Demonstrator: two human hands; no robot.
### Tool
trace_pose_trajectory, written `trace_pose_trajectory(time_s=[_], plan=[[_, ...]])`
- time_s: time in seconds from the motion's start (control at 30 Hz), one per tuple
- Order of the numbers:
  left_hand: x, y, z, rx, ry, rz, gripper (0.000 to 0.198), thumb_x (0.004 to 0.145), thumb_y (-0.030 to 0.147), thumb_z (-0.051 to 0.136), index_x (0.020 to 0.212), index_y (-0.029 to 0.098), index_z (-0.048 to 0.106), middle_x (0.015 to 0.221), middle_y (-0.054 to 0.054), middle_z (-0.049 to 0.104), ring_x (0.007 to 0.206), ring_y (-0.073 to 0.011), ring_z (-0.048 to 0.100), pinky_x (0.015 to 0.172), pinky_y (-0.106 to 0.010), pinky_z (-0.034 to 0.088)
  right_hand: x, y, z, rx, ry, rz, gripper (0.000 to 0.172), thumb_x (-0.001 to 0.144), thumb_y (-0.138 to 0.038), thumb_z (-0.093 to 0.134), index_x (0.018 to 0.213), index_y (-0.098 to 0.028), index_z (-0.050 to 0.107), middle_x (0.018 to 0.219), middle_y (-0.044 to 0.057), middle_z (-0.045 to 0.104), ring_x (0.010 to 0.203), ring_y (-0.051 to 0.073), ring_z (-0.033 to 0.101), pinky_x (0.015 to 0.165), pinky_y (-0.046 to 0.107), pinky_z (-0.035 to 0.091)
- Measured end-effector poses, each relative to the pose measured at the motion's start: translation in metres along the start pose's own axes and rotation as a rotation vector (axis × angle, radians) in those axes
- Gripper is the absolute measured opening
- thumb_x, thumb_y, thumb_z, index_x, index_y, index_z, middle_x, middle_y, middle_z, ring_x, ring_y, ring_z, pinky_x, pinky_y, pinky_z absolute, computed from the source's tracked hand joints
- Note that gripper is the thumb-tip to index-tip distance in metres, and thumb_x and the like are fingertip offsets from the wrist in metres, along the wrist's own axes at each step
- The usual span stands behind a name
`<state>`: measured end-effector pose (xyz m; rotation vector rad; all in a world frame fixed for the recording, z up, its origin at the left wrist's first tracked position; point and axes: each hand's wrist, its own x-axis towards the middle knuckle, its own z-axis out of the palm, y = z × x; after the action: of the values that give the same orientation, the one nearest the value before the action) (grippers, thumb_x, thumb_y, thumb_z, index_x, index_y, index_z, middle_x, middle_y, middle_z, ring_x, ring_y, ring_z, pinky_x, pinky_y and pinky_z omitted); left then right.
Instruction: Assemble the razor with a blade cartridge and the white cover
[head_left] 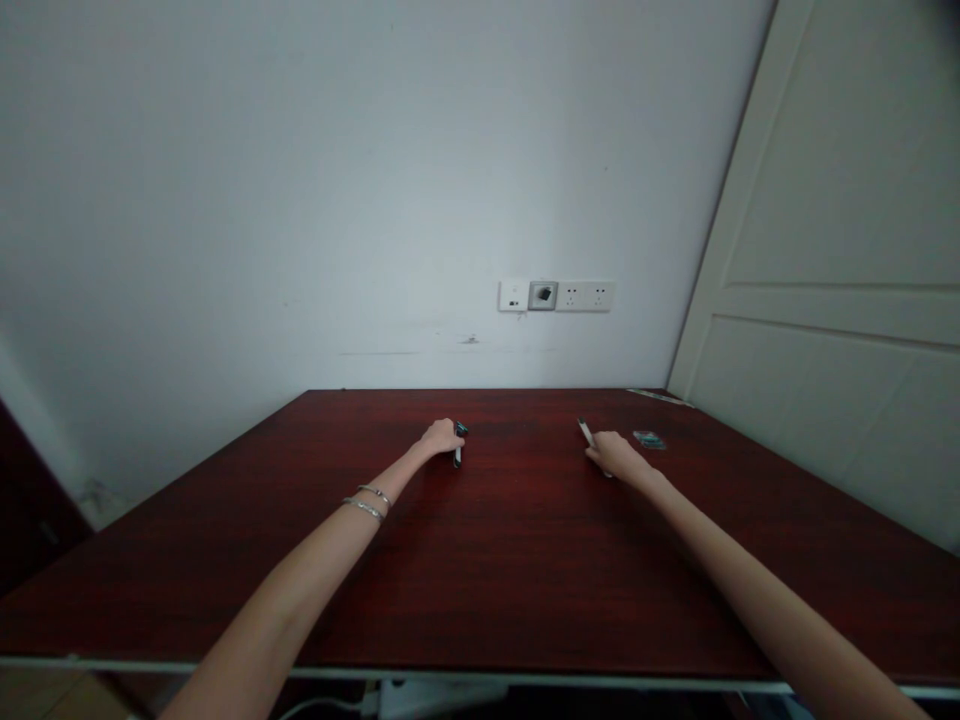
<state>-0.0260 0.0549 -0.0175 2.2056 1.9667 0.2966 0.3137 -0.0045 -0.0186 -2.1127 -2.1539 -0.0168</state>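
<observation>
Over the far middle of the table, my left hand (441, 437) is closed around what looks like a razor (457, 458). Its teal-and-black head points toward the wall, and its pale handle with a dark end sticks out below my fingers. My right hand (615, 455), farther right, grips a slim white stick with a dark tip (586, 432). That tip slants up and left, while the other end shows slightly under the hand. Just beyond the right hand lies a small clear packet (649, 440) with teal pieces in it. The fingers partly hide both held things.
The dark red wooden table (517, 560) reaches back to a pale wall. A thin pale strip (660, 397) lies at its far right corner. Wall sockets (585, 296) sit above the back edge. A cream panelled door (840, 250) stands along the right side.
</observation>
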Motion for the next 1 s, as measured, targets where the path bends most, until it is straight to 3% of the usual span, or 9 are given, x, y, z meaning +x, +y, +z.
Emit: trace_pose_trajectory(time_s=[0.17, 0.27, 0.43, 0.8, 0.9, 1.0], plan=[[-0.001, 0.0, 0.002, 0.001, 0.025, -0.003, 0.022, 0.065, 0.033, 0.06, 0.072, 0.014, 0.067, 0.078, -0.01, 0.068, 0.074, -0.0182, 0.064, 0.056, -0.018, 0.043, -0.008, -0.075, 0.003, 0.048, -0.007, -0.112, 0.027, 0.082, -0.025, 0.045, 0.09, -0.007, 0.064, 0.095, 0.019, 0.065, 0.09, 0.025, 0.062, 0.075, 0.026, 0.043], [-0.003, 0.0, 0.001, -0.002, 0.032, -0.003, 0.024, 0.065, 0.035, 0.06, 0.07, 0.014, 0.067, 0.077, -0.011, 0.068, 0.073, -0.0197, 0.064, 0.055, -0.02, 0.042, -0.012, -0.117, 0.004, 0.072, 0.0, -0.225, 0.03, 0.081, -0.023, 0.042, 0.092, -0.005, 0.064, 0.097, 0.022, 0.063, 0.09, 0.028, 0.062, 0.075, 0.03, 0.044], [-0.008, 0.0, 0.0, -0.011, 0.036, 0.0, 0.027, 0.066, 0.041, 0.058, 0.068, 0.015, 0.066, 0.075, -0.011, 0.068, 0.073, -0.0216, 0.064, 0.055, -0.022, 0.042, -0.013, -0.163, 0.004, 0.089, -0.009, -0.281, 0.032, 0.08, -0.023, 0.042, 0.096, -0.005, 0.064, 0.099, 0.023, 0.062, 0.091, 0.029, 0.062, 0.074, 0.032, 0.046], [-0.011, 0.003, -0.002, -0.045, 0.064, -0.075, 0.036, 0.071, 0.05, 0.05, 0.064, 0.017, 0.063, 0.085, -0.015, 0.067, 0.086, -0.0293, 0.062, 0.067, -0.032, 0.045, -0.013, -0.183, 0.009, 0.102, -0.036, -0.264, 0.033, 0.08, -0.026, 0.044, 0.099, -0.007, 0.063, 0.101, 0.022, 0.061, 0.093, 0.029, 0.061, 0.074, 0.033, 0.046], [-0.009, 0.001, -0.001, -0.082, 0.09, -0.093, 0.039, 0.073, 0.051, 0.047, 0.063, 0.017, 0.061, 0.088, -0.017, 0.067, 0.088, -0.0315, 0.061, 0.069, -0.035, 0.044, -0.014, -0.178, 0.008, 0.11, -0.011, -0.264, 0.035, 0.083, -0.03, 0.04, 0.102, -0.009, 0.062, 0.103, 0.02, 0.06, 0.092, 0.029, 0.06, 0.074, 0.034, 0.046], [-0.005, -0.004, 0.0, -0.163, 0.144, -0.116, 0.037, 0.071, 0.05, 0.05, 0.059, 0.016, 0.06, 0.083, -0.017, 0.067, 0.086, -0.0311, 0.062, 0.068, -0.034, 0.043, -0.012, -0.156, 0.003, 0.132, 0.094, -0.254, 0.036, 0.085, -0.036, 0.039, 0.106, -0.014, 0.059, 0.107, 0.016, 0.055, 0.091, 0.025, 0.059, 0.075, 0.034, 0.045]])
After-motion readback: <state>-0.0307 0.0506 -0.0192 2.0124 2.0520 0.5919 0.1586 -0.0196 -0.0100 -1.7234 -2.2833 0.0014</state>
